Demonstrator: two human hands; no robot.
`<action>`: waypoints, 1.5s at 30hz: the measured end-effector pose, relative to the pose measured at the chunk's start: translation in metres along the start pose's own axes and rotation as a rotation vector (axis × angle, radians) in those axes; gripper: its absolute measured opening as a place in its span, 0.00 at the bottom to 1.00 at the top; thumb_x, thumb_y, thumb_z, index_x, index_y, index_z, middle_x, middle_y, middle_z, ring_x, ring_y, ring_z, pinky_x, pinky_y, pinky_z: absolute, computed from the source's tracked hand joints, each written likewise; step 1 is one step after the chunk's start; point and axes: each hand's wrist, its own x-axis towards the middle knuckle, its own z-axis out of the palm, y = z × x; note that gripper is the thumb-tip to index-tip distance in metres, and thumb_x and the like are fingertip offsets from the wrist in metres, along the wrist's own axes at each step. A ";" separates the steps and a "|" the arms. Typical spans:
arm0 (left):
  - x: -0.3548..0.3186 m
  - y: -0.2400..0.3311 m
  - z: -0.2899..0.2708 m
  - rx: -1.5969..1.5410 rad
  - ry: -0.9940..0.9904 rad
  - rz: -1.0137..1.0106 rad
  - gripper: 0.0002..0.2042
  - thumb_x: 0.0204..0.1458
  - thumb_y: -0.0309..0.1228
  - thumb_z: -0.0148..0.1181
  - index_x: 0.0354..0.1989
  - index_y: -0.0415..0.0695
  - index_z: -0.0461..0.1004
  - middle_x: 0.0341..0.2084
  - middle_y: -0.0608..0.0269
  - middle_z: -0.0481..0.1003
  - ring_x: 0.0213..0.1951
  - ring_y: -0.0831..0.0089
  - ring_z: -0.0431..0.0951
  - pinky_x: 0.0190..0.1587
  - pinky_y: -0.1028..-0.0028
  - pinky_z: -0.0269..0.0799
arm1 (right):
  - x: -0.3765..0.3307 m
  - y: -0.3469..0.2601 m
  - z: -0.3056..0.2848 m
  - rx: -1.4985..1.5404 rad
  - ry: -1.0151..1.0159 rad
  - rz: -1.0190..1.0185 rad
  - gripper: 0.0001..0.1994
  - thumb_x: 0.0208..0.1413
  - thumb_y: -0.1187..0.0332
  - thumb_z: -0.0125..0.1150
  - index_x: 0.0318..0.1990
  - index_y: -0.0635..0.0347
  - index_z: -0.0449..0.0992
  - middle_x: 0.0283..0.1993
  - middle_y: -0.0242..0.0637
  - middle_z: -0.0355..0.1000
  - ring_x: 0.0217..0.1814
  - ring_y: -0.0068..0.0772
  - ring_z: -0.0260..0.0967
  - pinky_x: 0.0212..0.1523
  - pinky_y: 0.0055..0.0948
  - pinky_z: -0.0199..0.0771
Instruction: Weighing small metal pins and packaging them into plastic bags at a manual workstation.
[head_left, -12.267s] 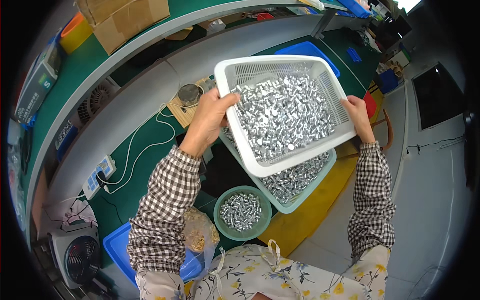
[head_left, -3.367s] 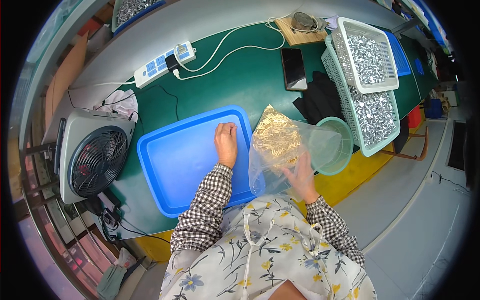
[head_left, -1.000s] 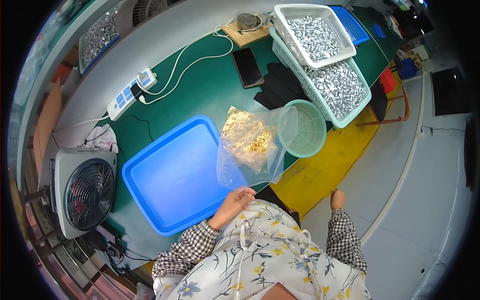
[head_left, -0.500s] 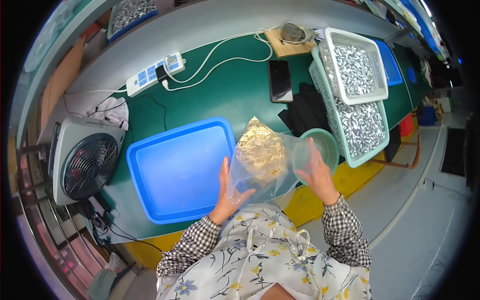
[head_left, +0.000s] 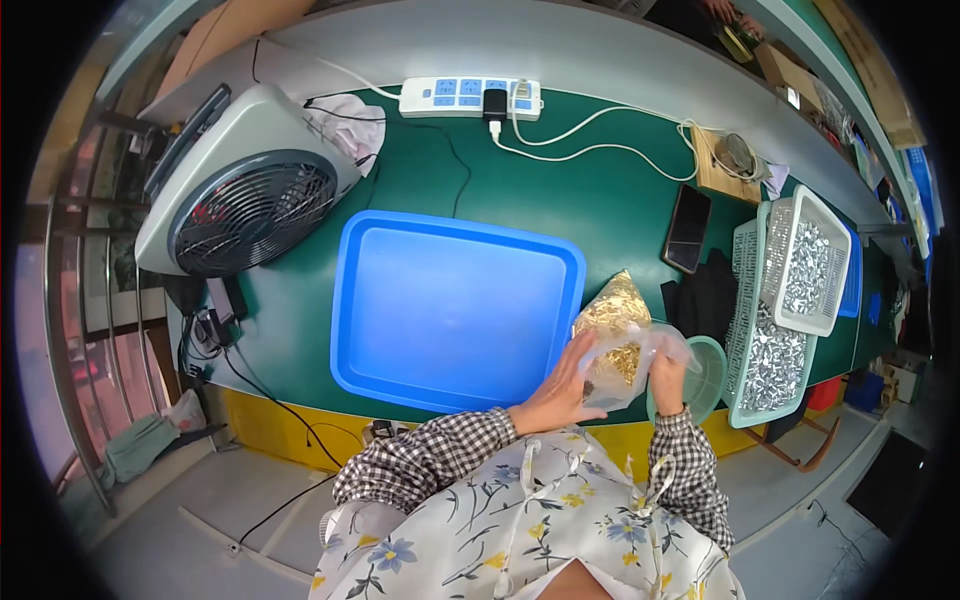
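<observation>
A clear plastic bag (head_left: 632, 385) of small gold-coloured pieces (head_left: 614, 305) lies at the right of the blue tray (head_left: 440, 405), its filled corner pointing away from me. My left hand (head_left: 558, 392) cups the bag's left side, fingers along the plastic and thumb lower down. With bent fingers, my right hand (head_left: 667, 378) grips the loose upper part of the bag, its fingertips partly covered by plastic. Just beside the right hand stands a round pale green basin (head_left: 712, 372).
Two stacked baskets, one white (head_left: 835, 325) and one green (head_left: 742, 300), hold silvery pieces at the right. A phone (head_left: 688, 230) and black cloth (head_left: 705, 297) lie near them. A box fan (head_left: 250, 205) stands left; a power strip (head_left: 445, 93) with cables runs along the back.
The view has swung left, so the tray and fan appear farther right. My hands have come closer together on the bag, and my right hand has closed from spread fingers onto the plastic.
</observation>
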 end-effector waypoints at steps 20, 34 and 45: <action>-0.028 0.014 -0.074 -0.852 -0.088 -0.133 0.27 0.55 0.40 0.48 0.61 0.39 0.55 0.61 0.56 0.54 0.62 0.67 0.53 0.62 0.68 0.50 | -0.047 -0.181 0.018 -0.572 -0.237 -0.336 0.03 0.48 0.75 0.55 0.30 0.66 0.72 0.25 0.42 0.70 0.24 0.41 0.67 0.31 0.33 0.63; -0.066 -0.067 -0.048 -1.446 0.221 -0.437 0.27 0.61 0.48 0.33 0.60 0.38 0.54 0.55 0.56 0.62 0.57 0.70 0.61 0.59 0.71 0.57 | 0.016 -0.133 0.118 -0.219 -0.308 -0.026 0.12 0.51 0.68 0.56 0.22 0.70 0.71 0.13 0.43 0.62 0.14 0.23 0.59 0.17 0.28 0.57; -0.065 -0.065 -0.058 -1.624 0.368 -0.509 0.30 0.60 0.52 0.28 0.62 0.40 0.49 0.57 0.54 0.59 0.59 0.65 0.60 0.60 0.66 0.56 | 0.056 -0.109 0.143 -0.540 -0.701 -0.254 0.17 0.54 0.60 0.54 0.27 0.69 0.73 0.28 0.42 0.70 0.25 0.36 0.66 0.25 0.33 0.64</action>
